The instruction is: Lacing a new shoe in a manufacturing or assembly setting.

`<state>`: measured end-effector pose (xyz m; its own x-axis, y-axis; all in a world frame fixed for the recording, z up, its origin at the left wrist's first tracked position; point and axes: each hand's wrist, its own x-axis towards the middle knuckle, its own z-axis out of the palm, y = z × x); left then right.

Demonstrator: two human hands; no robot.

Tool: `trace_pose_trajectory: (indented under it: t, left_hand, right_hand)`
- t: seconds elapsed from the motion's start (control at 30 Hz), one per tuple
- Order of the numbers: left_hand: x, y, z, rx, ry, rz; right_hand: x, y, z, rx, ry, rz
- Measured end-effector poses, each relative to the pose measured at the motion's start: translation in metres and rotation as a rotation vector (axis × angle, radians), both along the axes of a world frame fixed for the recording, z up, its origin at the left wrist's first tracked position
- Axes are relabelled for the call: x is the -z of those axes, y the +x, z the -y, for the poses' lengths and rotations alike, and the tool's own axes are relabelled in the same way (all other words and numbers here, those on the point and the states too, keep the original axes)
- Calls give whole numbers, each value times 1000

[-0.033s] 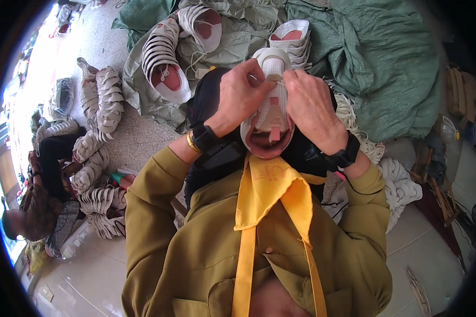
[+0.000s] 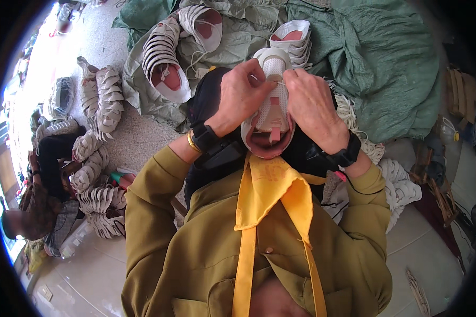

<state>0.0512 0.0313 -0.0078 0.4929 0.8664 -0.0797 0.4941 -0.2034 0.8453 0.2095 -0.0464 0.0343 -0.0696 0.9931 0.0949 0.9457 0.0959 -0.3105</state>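
Observation:
A white perforated shoe upper (image 2: 274, 64) with a pink-lined opening rests across my lap, toe pointing away. Its pale tongue carries a pink strip (image 2: 274, 134). My left hand (image 2: 246, 90) is closed in a pinch at the upper's left lacing edge, with a bit of white shoelace showing between thumb and finger. Opposite it, my right hand (image 2: 312, 100) pinches a thin white shoelace (image 2: 281, 82) at the right edge. The fingertips of both hands nearly meet over the tongue and partly hide the lace.
Nested stacks of white shoe uppers lie on green sacking ahead, including a left stack (image 2: 161, 61) and a right stack (image 2: 292, 39). A green sack (image 2: 375, 68) and a heap of white laces (image 2: 354, 116) are at right. More uppers (image 2: 108, 100) and another person (image 2: 37, 206) are at left.

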Motion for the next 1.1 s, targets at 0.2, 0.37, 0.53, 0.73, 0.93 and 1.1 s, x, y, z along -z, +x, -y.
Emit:
trace_pose_trajectory:
  t: [0.2,0.37,0.53,0.73,0.93,1.1]
  left_hand:
    - [2,-1,0,-1,1,15]
    - [-1,-1,0,7,5,21]
    - [3,-2,1,-3,14,29]
    - [2,-1,1,0,13,33]
    - [5,-2,1,10,52,48]
    - [1,-1,2,-4,22,57]
  right_hand:
    - [12,28,-8,-63,-9,-285]
    - [12,29,-9,-122,44,-290]
    - [11,29,-8,-147,36,-245]
    - [7,25,-17,-246,60,14]
    - [4,28,-22,-269,51,-2]
    - [7,33,-30,-320,36,-22]
